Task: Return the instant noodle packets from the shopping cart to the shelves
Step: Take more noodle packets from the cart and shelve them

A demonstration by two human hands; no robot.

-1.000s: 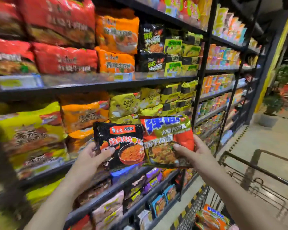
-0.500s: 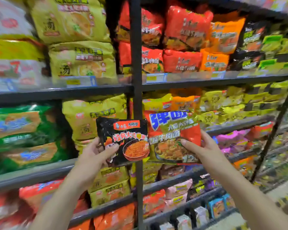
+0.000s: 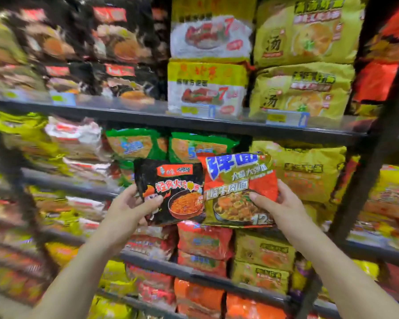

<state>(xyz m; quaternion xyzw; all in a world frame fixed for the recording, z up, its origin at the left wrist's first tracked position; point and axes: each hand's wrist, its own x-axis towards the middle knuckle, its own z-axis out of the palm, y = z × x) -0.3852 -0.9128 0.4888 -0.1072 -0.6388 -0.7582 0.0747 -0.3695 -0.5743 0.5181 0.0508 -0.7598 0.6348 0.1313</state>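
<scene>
**Two noodle packets held up before the shelves**

At far left the shelves [image 3: 129, 112] are blurred, stacked with yellow, white and dark multi-packs whose print cannot be read. On the upper tier, left of centre, sit black multi-packs [image 3: 115, 54].

The left hand [image 3: 129, 207] grips the black noodle packet [image 3: 173, 192] by its left edge, thumb across the front near the lower corner and fingers curled behind. The packet stands upright, its face showing a bowl of red-orange noodles.

Just beside it, with the edges touching or overlapping slightly, is the red noodle packet [image 3: 237, 187], larger, with blue lettering at the top and a dark bowl pictured below. The right hand [image 3: 279, 203] holds it by the right edge, thumb pressed on the front, fingers wrapped round the back.

Both packets hang in front of the middle tier, covering green multi-packs [image 3: 194, 146] behind them. To the right lie yellow multi-packs [image 3: 302, 90], then a dark upright post [image 3: 373, 143] of the rack, with red packs beyond it.
</scene>
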